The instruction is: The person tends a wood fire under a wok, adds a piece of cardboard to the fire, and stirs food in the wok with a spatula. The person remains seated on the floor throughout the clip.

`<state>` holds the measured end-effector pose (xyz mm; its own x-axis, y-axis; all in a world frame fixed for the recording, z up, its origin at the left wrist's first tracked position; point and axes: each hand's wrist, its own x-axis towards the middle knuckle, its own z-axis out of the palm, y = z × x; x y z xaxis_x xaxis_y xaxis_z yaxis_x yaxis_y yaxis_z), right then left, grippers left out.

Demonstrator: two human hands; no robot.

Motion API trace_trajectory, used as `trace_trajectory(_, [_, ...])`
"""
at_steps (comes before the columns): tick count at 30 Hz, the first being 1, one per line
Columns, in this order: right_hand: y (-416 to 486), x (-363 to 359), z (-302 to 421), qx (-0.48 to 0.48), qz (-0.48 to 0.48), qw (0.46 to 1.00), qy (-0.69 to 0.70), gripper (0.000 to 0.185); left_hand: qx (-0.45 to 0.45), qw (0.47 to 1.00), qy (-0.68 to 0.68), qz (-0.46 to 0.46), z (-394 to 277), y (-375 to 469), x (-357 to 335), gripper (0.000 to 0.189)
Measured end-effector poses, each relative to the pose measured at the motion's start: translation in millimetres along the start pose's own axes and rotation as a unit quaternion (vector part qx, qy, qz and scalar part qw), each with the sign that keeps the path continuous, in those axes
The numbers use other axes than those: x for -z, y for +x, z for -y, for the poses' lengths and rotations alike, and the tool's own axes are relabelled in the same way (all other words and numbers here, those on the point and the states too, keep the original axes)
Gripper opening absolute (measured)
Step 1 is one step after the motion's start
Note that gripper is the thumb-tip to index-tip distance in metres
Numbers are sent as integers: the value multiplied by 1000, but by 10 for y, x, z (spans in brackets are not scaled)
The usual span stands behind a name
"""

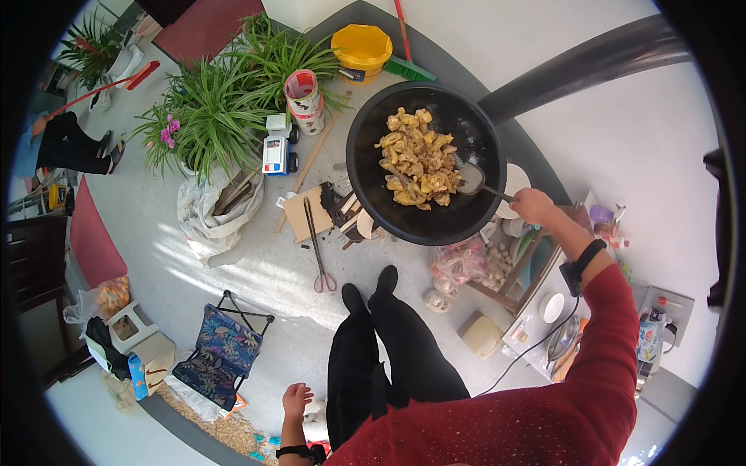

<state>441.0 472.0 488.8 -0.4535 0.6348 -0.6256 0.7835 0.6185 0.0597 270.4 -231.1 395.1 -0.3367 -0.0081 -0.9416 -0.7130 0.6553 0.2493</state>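
My right hand (533, 207) grips the dark handle of a metal spatula (472, 178). The spatula's blade rests inside a large black wok (466, 125), against the right side of a heap of browned, chopped meat pieces (417, 157). Bare black metal shows around the heap. Down beside my left thigh hangs my left hand (298, 399), with nothing in it and the fingers loosely apart. What stands under the wok is mostly hidden by its rim.
Fire tongs (316, 250) and cardboard (309, 212) lie by my feet. A sack of wood (215, 218), potted spider plants (215, 122) and a folding chair (224, 349) are leftward. A stovepipe (583, 67) rises behind the wok; a table (533, 338) stands right. A person holds a red broom (105, 87).
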Motion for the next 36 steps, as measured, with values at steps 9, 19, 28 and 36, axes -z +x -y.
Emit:
trace_trajectory(9, [652,-511,538,-215,342,793,456,22,30,999,-4,-16,78,-41,12,27])
trace_trajectory(19, [1141,-1058,1088,-133,-72,950,272,31,-19,999,16,-34,-232,-97,148,27])
trace_trajectory(28, [650,-725,623,102,-242,960,-95,20,2,999,35,-17,-125,-52,40,27])
trace_trajectory(36, [-126,-394,34,37,-120,989,-78,27,-11,1000,16,-15,-71,-40,41,28])
